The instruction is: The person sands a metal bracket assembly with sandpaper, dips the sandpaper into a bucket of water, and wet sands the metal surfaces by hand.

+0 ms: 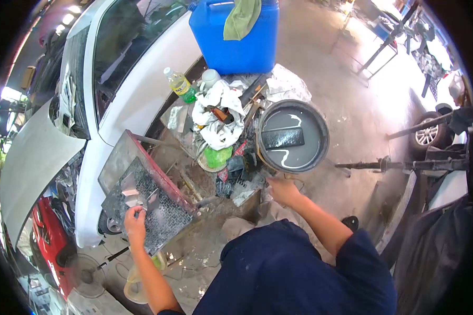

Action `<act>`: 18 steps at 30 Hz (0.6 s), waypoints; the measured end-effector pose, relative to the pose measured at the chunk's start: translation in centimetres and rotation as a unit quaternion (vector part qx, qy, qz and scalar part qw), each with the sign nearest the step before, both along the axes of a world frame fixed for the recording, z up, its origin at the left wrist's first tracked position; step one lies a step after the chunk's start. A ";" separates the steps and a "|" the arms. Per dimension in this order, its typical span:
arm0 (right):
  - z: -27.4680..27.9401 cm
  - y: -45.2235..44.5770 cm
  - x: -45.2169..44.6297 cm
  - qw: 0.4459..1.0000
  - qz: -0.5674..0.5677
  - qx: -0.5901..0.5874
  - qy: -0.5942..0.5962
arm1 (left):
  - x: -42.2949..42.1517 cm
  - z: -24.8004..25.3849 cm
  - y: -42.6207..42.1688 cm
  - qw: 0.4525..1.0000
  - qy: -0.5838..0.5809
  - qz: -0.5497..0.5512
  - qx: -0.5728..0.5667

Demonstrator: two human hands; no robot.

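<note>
My left hand (135,223) is closed in a pinch at the near edge of a small folded sheet (133,198) that looks like sandpaper. Beneath it lies a dark, patterned mat (165,215) on a slanted board with a red edge (160,173). My right hand (283,190) is just below the rim of a black bucket (325,149); its fingers are mostly turned from view. Grey water fills much of the bucket, and a dark rectangular block (283,138) sits in it. Left of the bucket are a crumpled white cloth (223,134) and a bright green lump (217,156).
A white car body (152,68) stands along the left. Behind the cloth are a blue jerrycan (234,44) with a green rag (243,20), a bottle of green liquid (180,85) and a white mug (210,79). Metal stands (404,164) and a wheel (427,135) are at right.
</note>
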State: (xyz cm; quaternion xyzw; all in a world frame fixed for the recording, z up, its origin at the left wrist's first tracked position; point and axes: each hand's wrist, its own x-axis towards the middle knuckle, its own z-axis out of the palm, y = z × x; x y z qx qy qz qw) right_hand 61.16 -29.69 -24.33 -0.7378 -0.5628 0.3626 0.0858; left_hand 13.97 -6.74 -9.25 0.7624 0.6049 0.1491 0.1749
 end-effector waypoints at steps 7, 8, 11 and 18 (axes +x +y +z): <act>15.7 -0.4 6.0 0.951 -0.121 0.249 0.139 | 4.7 2.1 -1.3 0.981 -0.155 0.071 0.093; 16.7 1.3 8.2 0.941 -0.157 0.284 0.096 | 7.0 3.1 -2.4 0.980 -0.171 0.057 0.084; 12.2 7.9 15.1 0.952 -0.091 0.289 -0.028 | 13.2 3.9 -6.1 0.977 -0.203 -0.004 0.060; 1.0 19.0 18.3 0.911 0.270 -0.230 -0.211 | 17.7 1.6 -13.8 0.977 -0.180 -0.116 -0.010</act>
